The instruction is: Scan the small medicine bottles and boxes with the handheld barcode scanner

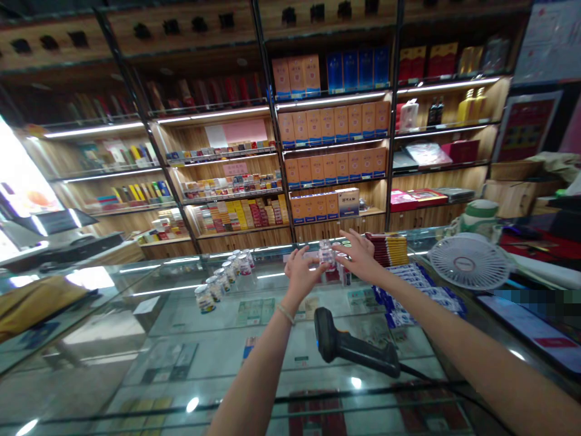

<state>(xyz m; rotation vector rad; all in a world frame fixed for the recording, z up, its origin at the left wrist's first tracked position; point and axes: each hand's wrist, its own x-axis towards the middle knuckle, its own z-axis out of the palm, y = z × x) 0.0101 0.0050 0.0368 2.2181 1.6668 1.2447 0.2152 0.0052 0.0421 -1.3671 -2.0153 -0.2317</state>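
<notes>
Over the far part of the glass counter (213, 330), my left hand (303, 274) has its thumb and fingers closed at the left side of a small clear-topped jar (325, 247). My right hand (358, 255) reaches to the same jar from the right, fingers stretched out and apart, the nearest ones at its side. Fingers partly hide the jar's lower part. A small dark-and-white package (345, 276) stands just below my right hand. To the left, several similar small jars (222, 280) with pale lids form a slanting double row.
A black barcode scanner (354, 348) lies in front, its cable running right. Blue-and-white packets (420, 293), red-and-yellow sticks (385, 249), a white fan (469, 261) and a green-white jug (479, 215) are on the right. Behind stand shelves of orange boxes (336, 124).
</notes>
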